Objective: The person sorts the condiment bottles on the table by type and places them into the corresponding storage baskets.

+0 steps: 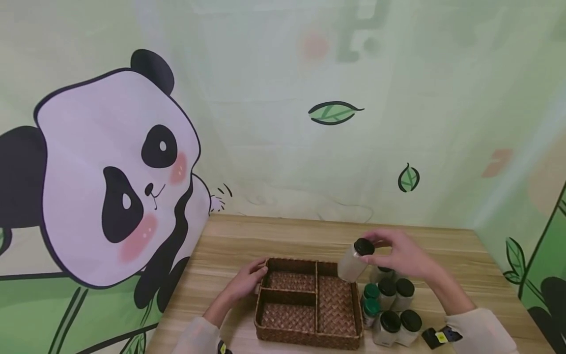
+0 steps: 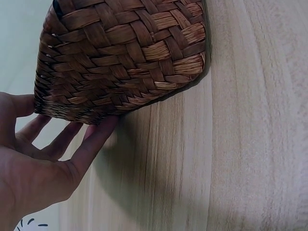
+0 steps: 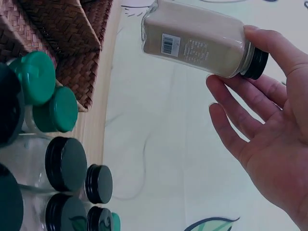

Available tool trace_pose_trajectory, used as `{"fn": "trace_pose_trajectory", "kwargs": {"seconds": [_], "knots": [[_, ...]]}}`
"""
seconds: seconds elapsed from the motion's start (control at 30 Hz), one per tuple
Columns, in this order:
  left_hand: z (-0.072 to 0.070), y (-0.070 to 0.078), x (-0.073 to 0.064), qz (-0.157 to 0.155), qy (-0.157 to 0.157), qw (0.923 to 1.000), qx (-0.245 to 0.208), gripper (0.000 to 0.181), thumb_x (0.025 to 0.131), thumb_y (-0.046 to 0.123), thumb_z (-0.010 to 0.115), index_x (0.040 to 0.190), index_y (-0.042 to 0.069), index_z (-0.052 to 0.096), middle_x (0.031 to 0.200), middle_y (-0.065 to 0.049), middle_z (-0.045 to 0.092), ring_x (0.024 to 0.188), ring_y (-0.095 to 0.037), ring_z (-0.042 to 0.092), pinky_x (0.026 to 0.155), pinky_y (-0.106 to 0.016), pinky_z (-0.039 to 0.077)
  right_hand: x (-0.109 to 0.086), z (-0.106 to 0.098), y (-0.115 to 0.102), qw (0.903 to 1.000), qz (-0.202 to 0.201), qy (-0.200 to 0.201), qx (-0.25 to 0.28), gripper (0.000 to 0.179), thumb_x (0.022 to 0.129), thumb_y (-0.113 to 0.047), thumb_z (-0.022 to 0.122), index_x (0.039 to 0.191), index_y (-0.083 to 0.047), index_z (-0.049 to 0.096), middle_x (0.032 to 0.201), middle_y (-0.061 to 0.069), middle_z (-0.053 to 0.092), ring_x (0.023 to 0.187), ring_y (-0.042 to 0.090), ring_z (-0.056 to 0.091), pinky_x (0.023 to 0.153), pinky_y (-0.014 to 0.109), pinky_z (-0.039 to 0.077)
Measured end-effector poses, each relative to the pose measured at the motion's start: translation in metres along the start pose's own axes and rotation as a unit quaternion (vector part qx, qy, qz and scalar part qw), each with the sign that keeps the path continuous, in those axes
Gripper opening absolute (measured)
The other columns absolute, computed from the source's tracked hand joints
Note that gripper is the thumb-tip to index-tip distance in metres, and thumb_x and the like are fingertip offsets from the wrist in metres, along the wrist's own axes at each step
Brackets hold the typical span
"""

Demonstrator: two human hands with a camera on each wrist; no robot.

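My right hand [image 1: 402, 253] pinches a square glass spice jar [image 3: 192, 41] near its black lid, with the thumb on one side and fingers on the other. Pale brownish powder fills the jar, and a barcode label shows on its side. In the head view it tilts above the back of the long right compartment of a brown woven basket [image 1: 309, 340]. My left hand [image 1: 243, 282] holds that basket at its back left corner. The left wrist view shows the fingers [image 2: 98, 139] of this hand against the woven wall [image 2: 120, 62].
Several black-lidded jars [image 1: 390, 322] stand to the right of the basket on the wooden table [image 1: 221, 246]. Two green-lidded jars [image 1: 371, 307] sit close against the basket's right side. A panda-printed cloth [image 1: 274, 98] hangs behind the table.
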State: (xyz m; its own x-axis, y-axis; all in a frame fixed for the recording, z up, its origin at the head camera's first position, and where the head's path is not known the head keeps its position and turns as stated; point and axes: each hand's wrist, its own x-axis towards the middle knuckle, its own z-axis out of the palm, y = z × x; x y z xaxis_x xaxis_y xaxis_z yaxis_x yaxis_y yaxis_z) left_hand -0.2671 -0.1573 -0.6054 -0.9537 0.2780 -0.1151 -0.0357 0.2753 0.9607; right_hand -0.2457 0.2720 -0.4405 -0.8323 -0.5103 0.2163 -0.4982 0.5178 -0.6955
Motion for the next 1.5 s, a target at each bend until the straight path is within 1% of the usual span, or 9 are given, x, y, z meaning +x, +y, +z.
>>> {"fn": "trace_pose_trajectory", "kwargs": {"seconds": [0.3, 0.53, 0.6, 0.73, 0.87, 1.0, 1.13, 1.27, 1.5], "knots": [[-0.001, 0.003, 0.0, -0.001, 0.0, 1.0, 0.001, 0.052, 0.112, 0.021, 0.054, 0.157, -0.002, 0.045, 0.15, -0.035, 0.051, 0.131, -0.051, 0.057, 0.092, -0.057, 0.057, 0.004, 0.024, 0.0, 0.999, 0.004, -0.008, -0.044, 0.039, 0.094, -0.034, 0.083, 0.126, -0.015, 0.072, 0.114, -0.01, 0.073, 0.11, 0.018, 0.069, 0.092, 0.043, 0.057], [-0.001, 0.002, 0.0, -0.003, 0.001, 1.0, 0.0, 0.051, 0.112, 0.021, 0.054, 0.157, -0.002, 0.045, 0.149, -0.036, 0.051, 0.131, -0.052, 0.056, 0.09, -0.056, 0.058, 0.012, 0.053, 0.012, 0.9971, 0.017, -0.024, -0.07, 0.035, 0.094, -0.029, 0.084, 0.124, -0.016, 0.072, 0.107, -0.012, 0.071, 0.102, 0.012, 0.068, 0.087, 0.041, 0.056], [-0.001, 0.001, 0.0, -0.003, 0.001, 1.0, -0.001, 0.052, 0.112, 0.021, 0.054, 0.157, -0.003, 0.045, 0.149, -0.036, 0.051, 0.131, -0.052, 0.056, 0.09, -0.055, 0.058, 0.014, 0.061, 0.016, 0.9969, 0.024, -0.031, -0.069, 0.035, 0.094, -0.028, 0.084, 0.124, -0.015, 0.072, 0.106, -0.012, 0.071, 0.1, 0.012, 0.067, 0.085, 0.04, 0.056], [-0.001, 0.0, 0.0, -0.003, 0.0, 1.0, -0.006, 0.052, 0.112, 0.021, 0.054, 0.157, -0.003, 0.044, 0.15, -0.037, 0.05, 0.131, -0.053, 0.056, 0.087, -0.054, 0.059, 0.019, 0.076, 0.026, 0.9973, 0.026, -0.046, -0.051, 0.034, 0.094, -0.026, 0.084, 0.123, -0.012, 0.072, 0.106, -0.007, 0.072, 0.099, 0.013, 0.069, 0.088, 0.047, 0.058], [-0.001, 0.0, 0.0, 0.002, 0.002, 1.0, -0.002, 0.052, 0.112, 0.021, 0.053, 0.157, -0.004, 0.044, 0.149, -0.037, 0.05, 0.13, -0.052, 0.057, 0.087, -0.053, 0.059, 0.025, 0.09, 0.033, 0.9963, 0.029, -0.054, -0.059, 0.036, 0.094, -0.026, 0.084, 0.123, -0.01, 0.072, 0.107, -0.005, 0.072, 0.098, 0.014, 0.068, 0.085, 0.043, 0.058], [0.0, 0.001, 0.0, 0.006, 0.001, 1.0, 0.0, 0.051, 0.112, 0.021, 0.054, 0.157, -0.004, 0.045, 0.149, -0.037, 0.051, 0.129, -0.052, 0.057, 0.088, -0.053, 0.059, 0.03, 0.102, 0.036, 0.9939, 0.032, -0.053, -0.091, 0.038, 0.092, -0.028, 0.085, 0.122, -0.009, 0.073, 0.109, -0.003, 0.073, 0.097, 0.014, 0.067, 0.081, 0.037, 0.056], [-0.001, 0.002, -0.001, 0.002, -0.003, 1.0, -0.007, 0.052, 0.112, 0.022, 0.053, 0.157, -0.003, 0.044, 0.15, -0.037, 0.049, 0.13, -0.053, 0.057, 0.08, -0.05, 0.061, 0.034, 0.109, 0.04, 0.9925, 0.03, -0.058, -0.103, 0.039, 0.092, -0.029, 0.085, 0.123, -0.008, 0.073, 0.109, -0.001, 0.074, 0.096, 0.015, 0.068, 0.08, 0.038, 0.057], [-0.001, 0.001, -0.001, -0.002, -0.007, 0.9998, -0.018, 0.053, 0.112, 0.02, 0.053, 0.158, -0.003, 0.042, 0.151, -0.037, 0.049, 0.128, -0.053, 0.058, 0.076, -0.052, 0.062, 0.035, 0.116, 0.043, 0.991, 0.02, -0.061, -0.117, 0.039, 0.092, -0.029, 0.085, 0.122, -0.008, 0.072, 0.109, 0.0, 0.073, 0.097, 0.017, 0.069, 0.081, 0.04, 0.058], [-0.002, 0.003, -0.001, -0.003, -0.004, 1.0, -0.002, 0.054, 0.112, 0.022, 0.053, 0.158, -0.004, 0.041, 0.15, -0.036, 0.05, 0.129, -0.051, 0.057, 0.088, -0.053, 0.059, 0.035, 0.127, 0.045, 0.9894, 0.011, -0.058, -0.132, 0.037, 0.091, -0.023, 0.087, 0.12, -0.007, 0.072, 0.111, 0.002, 0.072, 0.1, 0.021, 0.069, 0.081, 0.041, 0.057]]}}
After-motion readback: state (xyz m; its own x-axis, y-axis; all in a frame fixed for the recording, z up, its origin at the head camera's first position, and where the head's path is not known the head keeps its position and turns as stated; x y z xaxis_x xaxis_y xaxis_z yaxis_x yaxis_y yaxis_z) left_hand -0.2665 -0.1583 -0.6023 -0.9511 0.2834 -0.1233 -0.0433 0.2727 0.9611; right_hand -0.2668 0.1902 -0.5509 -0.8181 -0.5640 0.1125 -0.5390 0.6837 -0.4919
